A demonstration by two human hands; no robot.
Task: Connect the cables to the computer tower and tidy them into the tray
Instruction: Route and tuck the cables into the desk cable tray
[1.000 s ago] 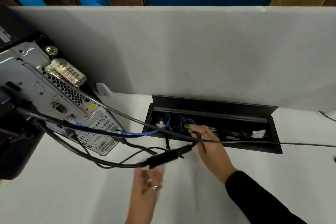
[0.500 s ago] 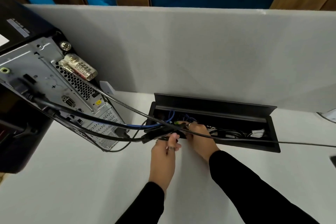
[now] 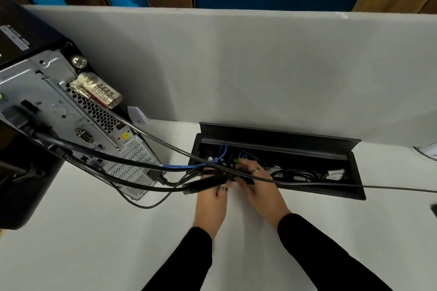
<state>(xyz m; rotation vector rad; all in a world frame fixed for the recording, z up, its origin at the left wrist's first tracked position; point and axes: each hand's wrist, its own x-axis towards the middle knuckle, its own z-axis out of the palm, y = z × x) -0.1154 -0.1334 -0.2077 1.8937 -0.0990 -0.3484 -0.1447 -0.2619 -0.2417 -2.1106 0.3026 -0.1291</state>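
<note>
Head view: white desk [image 3: 71,243], grey partition [image 3: 260,66].

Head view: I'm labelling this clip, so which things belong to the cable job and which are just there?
In the job:
computer tower
cable tray
blue cable
black cables
left hand
right hand

Just there:
combination lock
steel security cable
grey divider panel

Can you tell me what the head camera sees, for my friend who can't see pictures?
Two hands, the left hand and right hand, grip black cables at the edge of an open black tray sunk in a white desk. The cables run left to a computer tower.
</note>
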